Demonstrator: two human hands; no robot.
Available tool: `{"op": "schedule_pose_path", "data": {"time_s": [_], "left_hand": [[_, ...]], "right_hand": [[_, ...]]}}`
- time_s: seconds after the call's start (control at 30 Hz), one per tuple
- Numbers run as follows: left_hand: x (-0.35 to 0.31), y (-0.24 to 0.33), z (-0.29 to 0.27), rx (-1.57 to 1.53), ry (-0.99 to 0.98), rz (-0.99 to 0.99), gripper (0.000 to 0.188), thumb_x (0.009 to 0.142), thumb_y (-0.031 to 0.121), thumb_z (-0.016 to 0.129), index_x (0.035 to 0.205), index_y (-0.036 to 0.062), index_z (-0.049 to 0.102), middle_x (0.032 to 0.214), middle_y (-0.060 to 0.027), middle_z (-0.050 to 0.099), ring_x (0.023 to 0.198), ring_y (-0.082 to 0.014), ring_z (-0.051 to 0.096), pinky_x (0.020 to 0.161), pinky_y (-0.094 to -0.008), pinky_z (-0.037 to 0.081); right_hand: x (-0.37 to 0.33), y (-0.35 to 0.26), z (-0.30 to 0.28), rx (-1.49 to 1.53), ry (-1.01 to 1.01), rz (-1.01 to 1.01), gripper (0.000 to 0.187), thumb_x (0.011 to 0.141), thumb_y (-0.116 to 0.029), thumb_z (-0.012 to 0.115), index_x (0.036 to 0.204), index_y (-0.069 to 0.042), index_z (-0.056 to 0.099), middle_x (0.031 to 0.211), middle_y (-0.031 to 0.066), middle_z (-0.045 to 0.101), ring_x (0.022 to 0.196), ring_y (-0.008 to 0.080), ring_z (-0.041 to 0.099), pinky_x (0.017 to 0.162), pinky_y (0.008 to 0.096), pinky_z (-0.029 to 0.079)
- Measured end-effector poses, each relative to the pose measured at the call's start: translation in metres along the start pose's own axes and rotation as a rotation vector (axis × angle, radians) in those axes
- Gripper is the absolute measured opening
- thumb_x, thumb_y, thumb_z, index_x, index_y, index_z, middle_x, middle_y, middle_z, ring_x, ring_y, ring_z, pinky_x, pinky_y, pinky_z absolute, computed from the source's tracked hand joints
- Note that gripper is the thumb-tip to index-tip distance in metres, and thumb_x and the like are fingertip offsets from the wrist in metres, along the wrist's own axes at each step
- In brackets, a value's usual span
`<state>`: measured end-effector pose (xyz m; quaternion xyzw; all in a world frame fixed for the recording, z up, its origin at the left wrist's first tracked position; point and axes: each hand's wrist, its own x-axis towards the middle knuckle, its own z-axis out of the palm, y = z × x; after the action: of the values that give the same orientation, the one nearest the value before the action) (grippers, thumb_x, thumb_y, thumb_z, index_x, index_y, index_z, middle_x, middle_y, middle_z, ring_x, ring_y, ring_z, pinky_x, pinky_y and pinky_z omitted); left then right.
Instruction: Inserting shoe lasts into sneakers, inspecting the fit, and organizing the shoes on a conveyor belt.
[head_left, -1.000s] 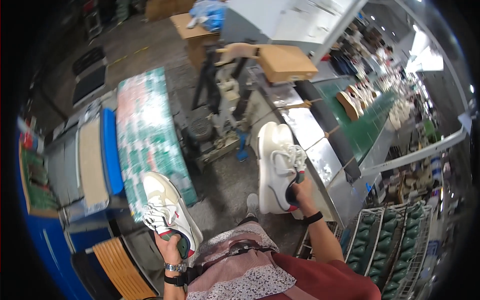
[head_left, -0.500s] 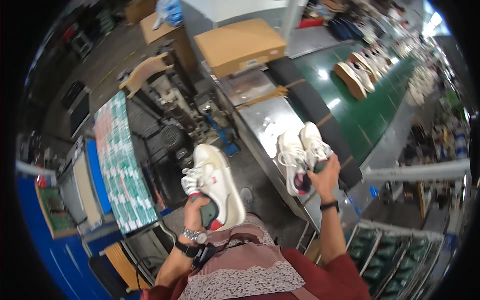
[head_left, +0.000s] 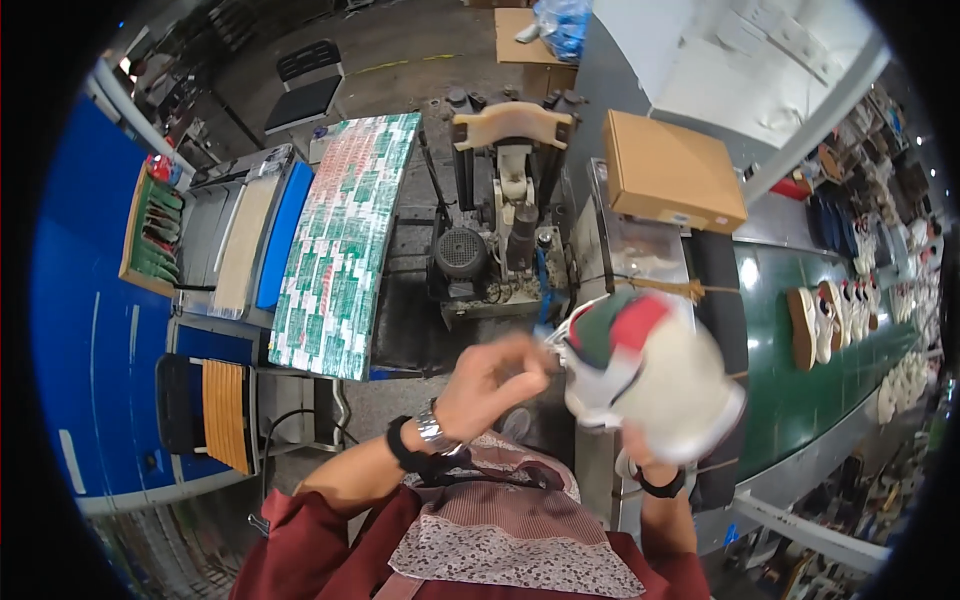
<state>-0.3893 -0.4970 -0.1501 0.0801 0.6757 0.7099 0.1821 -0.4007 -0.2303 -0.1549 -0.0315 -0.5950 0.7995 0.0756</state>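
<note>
A white sneaker [head_left: 680,375] with a green and red heel is blurred by motion in front of me, over the edge of the bench. My right hand [head_left: 648,452] grips it from below; most of its fingers are hidden behind the shoe. Whether a second shoe is held along with it, I cannot tell. Beside the shoe's white laces is my left hand [head_left: 495,385], its fingers curled toward the thumb and partly smeared. The fingertips are close to the laces, but what they pinch, if anything, is not clear.
A green conveyor belt [head_left: 775,400] on the right carries several white sneakers [head_left: 845,315]. A cardboard box [head_left: 675,170] rests on the metal bench. Ahead stands a machine with a motor [head_left: 462,252]. On the left are a tape-covered table [head_left: 335,240] and a chair [head_left: 225,415].
The view has swung left. Earlier each hand held a sneaker, the right one by a pair on the bench. The left hand now is off its shoe, and the right holds one up near the middle.
</note>
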Motion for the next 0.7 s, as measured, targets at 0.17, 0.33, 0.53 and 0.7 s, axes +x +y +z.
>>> {"op": "schedule_pose_path", "data": {"time_s": [0.17, 0.33, 0.53, 0.7], "left_hand": [[0.081, -0.058, 0.035, -0.501, 0.370, 0.161, 0.067, 0.095, 0.032, 0.073, 0.145, -0.0016, 0.043, 0.140, -0.0137, 0.056, 0.125, -0.0199, 0.056, 0.104, -0.0352, 0.047], [0.135, -0.095, -0.003, -0.683, 0.422, 0.097, 0.056, 0.102, 0.027, 0.063, 0.146, -0.0033, 0.044, 0.136, -0.0096, 0.061, 0.120, -0.0156, 0.059, 0.103, -0.0321, 0.047], [0.185, -0.108, -0.057, -0.678, 0.453, -0.077, 0.047, 0.101, 0.045, 0.062, 0.117, 0.0004, 0.065, 0.099, -0.0072, 0.072, 0.079, -0.0174, 0.070, 0.075, -0.0317, 0.057], [0.227, -0.198, -0.034, -0.694, 0.490, -0.141, 0.060, 0.103, 0.053, 0.054, 0.132, 0.0003, 0.062, 0.121, -0.0081, 0.069, 0.107, -0.0144, 0.063, 0.092, -0.0307, 0.050]], "right_hand": [[0.070, 0.038, 0.072, -0.311, 0.024, 0.007, 0.072, 0.081, -0.014, 0.080, 0.139, 0.004, 0.042, 0.128, 0.0150, 0.055, 0.121, 0.0234, 0.054, 0.103, 0.0366, 0.044], [0.127, 0.071, 0.107, -0.653, -0.122, -0.079, 0.074, 0.080, -0.016, 0.083, 0.140, 0.005, 0.044, 0.131, 0.0191, 0.058, 0.120, 0.0268, 0.058, 0.101, 0.0380, 0.047], [0.192, 0.094, 0.153, -1.043, -0.153, -0.195, 0.077, 0.080, -0.029, 0.082, 0.137, 0.008, 0.047, 0.123, 0.0249, 0.065, 0.113, 0.0323, 0.064, 0.096, 0.0411, 0.050], [0.203, 0.095, 0.169, -1.335, -0.308, -0.366, 0.079, 0.075, -0.033, 0.079, 0.135, 0.009, 0.047, 0.115, 0.0318, 0.067, 0.108, 0.0449, 0.067, 0.093, 0.0478, 0.052]]}}
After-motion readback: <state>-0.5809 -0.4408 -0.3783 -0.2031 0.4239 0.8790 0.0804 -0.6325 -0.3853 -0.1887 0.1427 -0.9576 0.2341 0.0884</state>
